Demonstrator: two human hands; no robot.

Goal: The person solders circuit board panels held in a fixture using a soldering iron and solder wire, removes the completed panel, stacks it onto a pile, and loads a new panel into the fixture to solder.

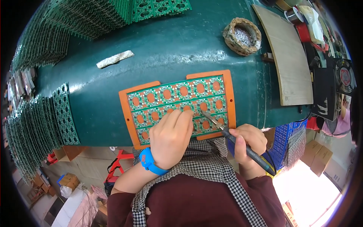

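An orange jig [127, 113] lies on the green table and carries a green panel of ring-shaped circuit boards [177, 99]. My left hand [171, 136], with a blue wrist strap [149, 162], rests on the panel's near edge with fingers curled; I cannot tell whether something thin is pinched in them. My right hand [247, 140] grips a soldering iron [231, 138] with a dark blue handle. Its metal tip touches a board just right of my left fingers.
Fanned stacks of green board panels [41, 125] line the left edge and the far left [83, 19]. A solder-dross holder [242, 36] and a pale board [289, 60] sit at the right. A white scrap [114, 59] lies farther back. A blue crate [285, 142] is below the table.
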